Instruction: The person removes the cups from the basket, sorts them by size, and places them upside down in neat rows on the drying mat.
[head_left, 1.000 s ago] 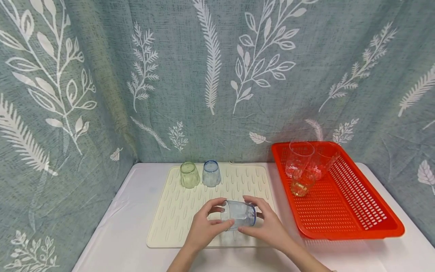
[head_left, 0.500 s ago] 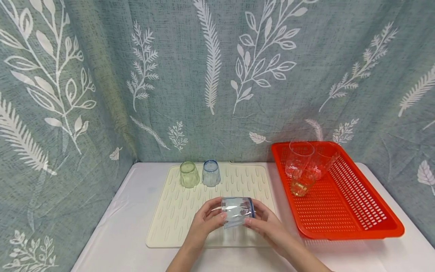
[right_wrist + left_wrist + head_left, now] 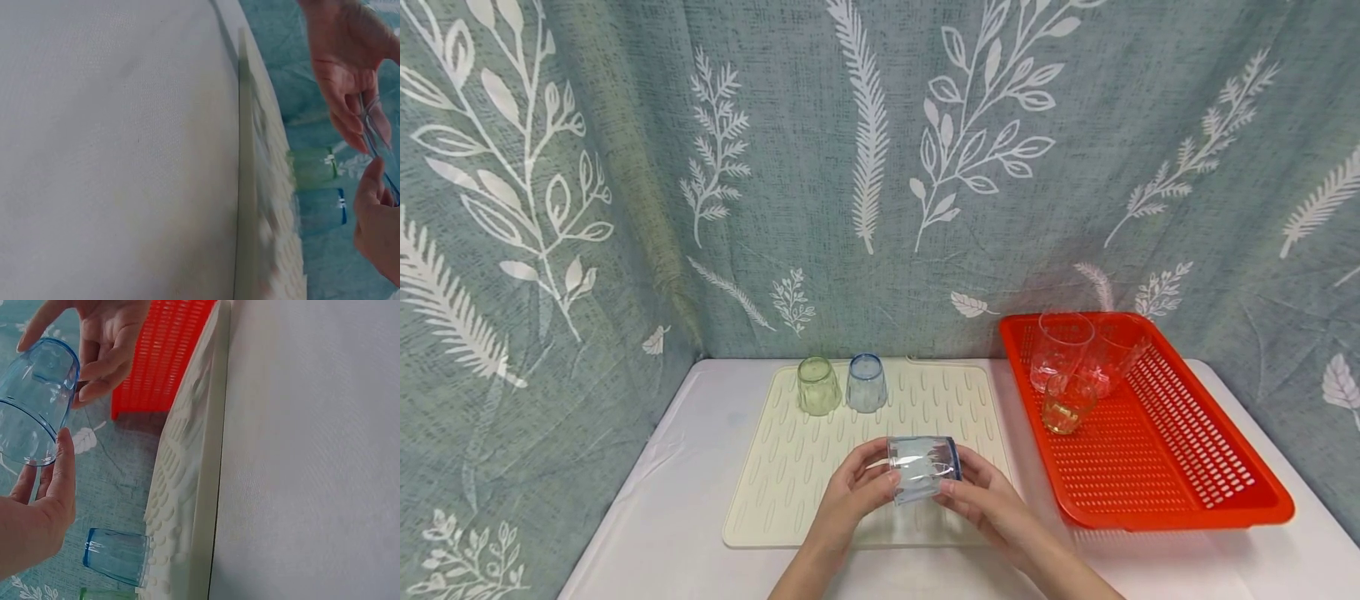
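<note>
A clear drinking glass (image 3: 921, 468) with a blue rim lies sideways in the air above the cream drying mat (image 3: 760, 500), held between both hands. My left hand (image 3: 855, 492) grips its base end, thumb in front and fingers behind. At the blue-rimmed end, my right hand (image 3: 988, 500) pinches the glass with the thumb on the near side. In the left wrist view the held glass (image 3: 40, 400) looks bluish, with fingers at both ends. Farther back on the mat stand a green glass (image 3: 818, 387) and a blue-rimmed glass (image 3: 867, 383), side by side.
A red perforated basket (image 3: 1127, 475) stands to the right of the mat on the white table (image 3: 662, 500). Inside its left and back part are a tall clear glass (image 3: 1060, 350), a yellowish glass (image 3: 1067, 407) and other clear glassware. A patterned curtain (image 3: 775, 167) hangs behind.
Over the last second the glass has been turned and raised slightly between the hands, and the fingers have closed nearer around both ends. During the last half second almost nothing moves.
</note>
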The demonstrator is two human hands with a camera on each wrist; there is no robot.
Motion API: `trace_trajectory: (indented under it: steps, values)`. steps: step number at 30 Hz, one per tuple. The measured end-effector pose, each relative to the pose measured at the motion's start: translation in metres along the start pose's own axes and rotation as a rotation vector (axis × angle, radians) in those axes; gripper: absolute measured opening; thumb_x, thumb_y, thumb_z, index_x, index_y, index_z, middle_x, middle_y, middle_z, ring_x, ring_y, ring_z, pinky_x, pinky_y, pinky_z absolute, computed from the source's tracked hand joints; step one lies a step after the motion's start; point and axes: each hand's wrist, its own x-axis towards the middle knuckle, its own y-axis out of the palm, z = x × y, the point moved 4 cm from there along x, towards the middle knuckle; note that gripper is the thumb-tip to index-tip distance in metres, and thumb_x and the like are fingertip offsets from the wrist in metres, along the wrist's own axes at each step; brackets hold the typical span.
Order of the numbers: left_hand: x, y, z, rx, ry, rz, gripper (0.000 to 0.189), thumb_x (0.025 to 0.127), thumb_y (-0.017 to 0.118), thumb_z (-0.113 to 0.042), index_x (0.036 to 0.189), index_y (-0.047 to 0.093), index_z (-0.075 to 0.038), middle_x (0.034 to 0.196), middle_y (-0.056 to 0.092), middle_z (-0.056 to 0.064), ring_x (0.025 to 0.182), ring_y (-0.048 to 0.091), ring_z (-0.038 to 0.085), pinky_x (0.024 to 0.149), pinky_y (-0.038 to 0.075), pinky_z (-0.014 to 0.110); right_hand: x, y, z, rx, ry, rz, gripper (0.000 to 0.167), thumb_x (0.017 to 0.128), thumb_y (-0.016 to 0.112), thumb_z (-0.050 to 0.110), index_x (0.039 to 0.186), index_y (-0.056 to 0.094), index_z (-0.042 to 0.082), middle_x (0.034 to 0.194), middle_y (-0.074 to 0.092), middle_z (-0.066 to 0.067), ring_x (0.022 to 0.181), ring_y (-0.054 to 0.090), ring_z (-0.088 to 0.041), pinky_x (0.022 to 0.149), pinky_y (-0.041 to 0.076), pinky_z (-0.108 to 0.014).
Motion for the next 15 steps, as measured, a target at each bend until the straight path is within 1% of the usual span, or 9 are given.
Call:
trace_trajectory:
  steps: [4,7,10,13,15]
  values:
    - [-0.001,-0.002,0.000,0.009,0.004,0.005,0.063,0.090,0.065,-0.024,0.142,0.041,0.000,0.136,0.048,0.015,0.118,0.051,0.021,0.093,0.046,0.030,0.002,0.000,-0.001,0.018,-0.011,0.015,0.075,0.089,0.064,0.005,0.148,0.021,-0.010,0.131,0.053,-0.015,0.111,0.059,-0.019,0.098,0.049,-0.037]
    - [-0.003,-0.007,-0.001,0.032,0.012,-0.013,0.060,0.091,0.065,-0.022,0.143,0.041,-0.001,0.139,0.048,0.015,0.122,0.049,0.023,0.097,0.043,0.029,0.004,0.000,-0.002,0.032,-0.024,0.014,0.073,0.089,0.062,0.003,0.148,0.021,-0.010,0.131,0.052,-0.015,0.110,0.059,-0.019,0.099,0.048,-0.037]
    - [-0.006,-0.017,-0.003,0.063,0.020,-0.062,0.058,0.092,0.065,-0.019,0.142,0.043,-0.003,0.140,0.047,0.015,0.124,0.048,0.026,0.099,0.043,0.030,0.006,0.000,-0.002,0.038,-0.041,-0.013,0.071,0.089,0.062,0.002,0.147,0.023,-0.011,0.129,0.052,-0.014,0.108,0.060,-0.018,0.098,0.049,-0.036]
    - [-0.008,-0.031,-0.005,0.114,0.031,-0.127,0.057,0.091,0.068,-0.019,0.142,0.045,-0.006,0.141,0.047,0.014,0.126,0.047,0.028,0.098,0.045,0.031,0.010,-0.002,-0.001,0.043,-0.064,-0.054,0.069,0.088,0.062,0.001,0.145,0.026,-0.013,0.128,0.052,-0.013,0.104,0.061,-0.017,0.096,0.050,-0.035]
    - [-0.010,-0.042,-0.006,0.164,0.029,-0.173,0.057,0.091,0.069,-0.021,0.141,0.046,-0.008,0.141,0.047,0.014,0.126,0.047,0.028,0.096,0.047,0.032,0.013,-0.003,0.000,0.045,-0.078,-0.083,0.068,0.088,0.062,0.001,0.144,0.027,-0.013,0.126,0.053,-0.013,0.102,0.061,-0.016,0.095,0.051,-0.035]
